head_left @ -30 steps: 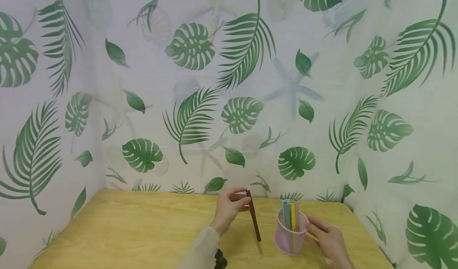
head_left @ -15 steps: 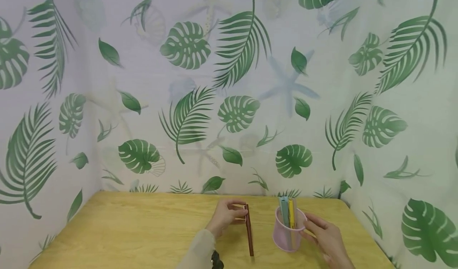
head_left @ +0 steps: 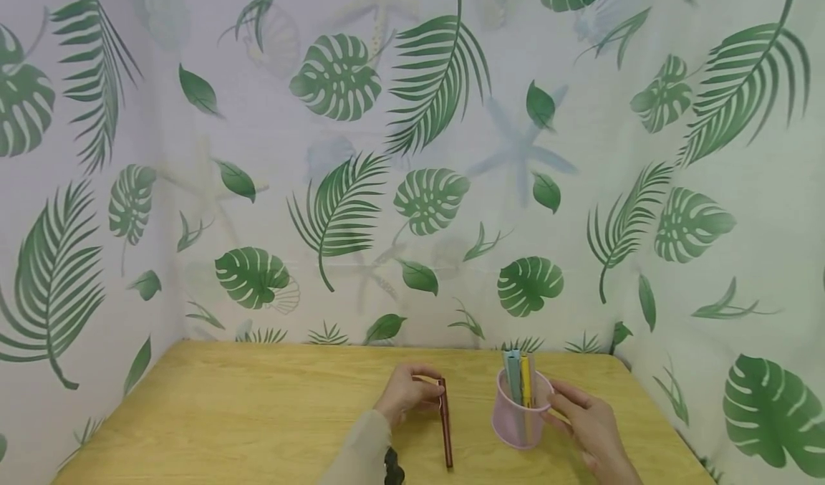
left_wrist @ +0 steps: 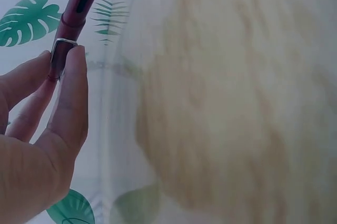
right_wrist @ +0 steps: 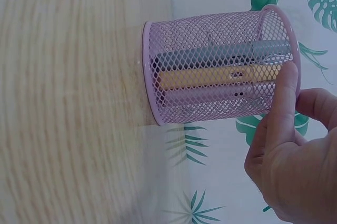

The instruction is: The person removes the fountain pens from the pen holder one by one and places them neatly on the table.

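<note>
Of two hands, the left hand pinches one dark red pen near its end between thumb and fingers, while the right hand pinches the rim of one pink mesh cup, coming in from about four o'clock. Seen from the head, the red pen is at nine o'clock of the cup, near but apart from it, its free end pointing to six o'clock; whether that end touches the table I cannot tell. In the cup stand at least three more pens, one grey-blue, one yellow and one pinkish; they overlap, so the full count is unclear. Mesh stands in front of their lower parts, and fingers cover the rim at three o'clock. One pale sleeve reaches in at seven o'clock of the left hand, one dark band beside it. At twelve o'clock, beyond the table, rises a leaf-printed wall.
</note>
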The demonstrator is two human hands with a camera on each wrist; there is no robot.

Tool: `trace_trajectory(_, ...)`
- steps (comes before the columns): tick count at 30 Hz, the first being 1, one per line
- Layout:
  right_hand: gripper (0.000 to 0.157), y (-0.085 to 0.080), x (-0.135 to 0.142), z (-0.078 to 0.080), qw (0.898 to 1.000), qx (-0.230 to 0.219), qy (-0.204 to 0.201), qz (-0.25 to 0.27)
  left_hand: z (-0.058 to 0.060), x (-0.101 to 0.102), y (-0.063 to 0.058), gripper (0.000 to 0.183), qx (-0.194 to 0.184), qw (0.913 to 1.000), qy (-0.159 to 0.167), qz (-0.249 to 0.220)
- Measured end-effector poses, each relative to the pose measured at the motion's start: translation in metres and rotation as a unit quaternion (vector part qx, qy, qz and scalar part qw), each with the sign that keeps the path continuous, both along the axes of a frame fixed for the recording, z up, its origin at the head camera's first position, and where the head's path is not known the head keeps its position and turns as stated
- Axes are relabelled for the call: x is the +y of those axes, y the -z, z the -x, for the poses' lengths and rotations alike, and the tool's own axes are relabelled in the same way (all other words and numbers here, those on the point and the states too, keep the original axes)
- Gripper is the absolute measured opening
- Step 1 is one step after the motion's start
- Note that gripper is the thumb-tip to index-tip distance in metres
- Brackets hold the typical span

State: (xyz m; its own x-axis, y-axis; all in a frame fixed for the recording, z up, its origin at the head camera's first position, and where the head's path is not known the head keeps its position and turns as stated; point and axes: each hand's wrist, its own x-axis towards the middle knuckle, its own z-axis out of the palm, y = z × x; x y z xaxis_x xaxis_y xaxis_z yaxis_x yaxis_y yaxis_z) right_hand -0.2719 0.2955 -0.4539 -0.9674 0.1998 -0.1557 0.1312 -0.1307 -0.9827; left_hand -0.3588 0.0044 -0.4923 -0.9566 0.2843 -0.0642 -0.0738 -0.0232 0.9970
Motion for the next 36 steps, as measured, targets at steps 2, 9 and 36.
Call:
trace_trajectory(2, 0.055, 0.000, 0.000, 0.001, 1.000, -0.002, 0.000, 0.001, 0.000, 0.000, -0.001, 0.034, -0.007, 1.0000, -0.001, 0.005)
trace_trajectory(9, 0.055, -0.001, -0.001, 0.002, 1.000, 0.000, 0.003, 0.006, 0.002, 0.002, -0.001, 0.034, -0.027, 0.9989, -0.006, 0.039)
trace_trajectory(36, 0.052, -0.002, 0.000, 0.000, 1.000, 0.004, -0.005, 0.001, -0.004, 0.014, -0.008, 0.022, -0.001, 0.9935, -0.028, 0.110)
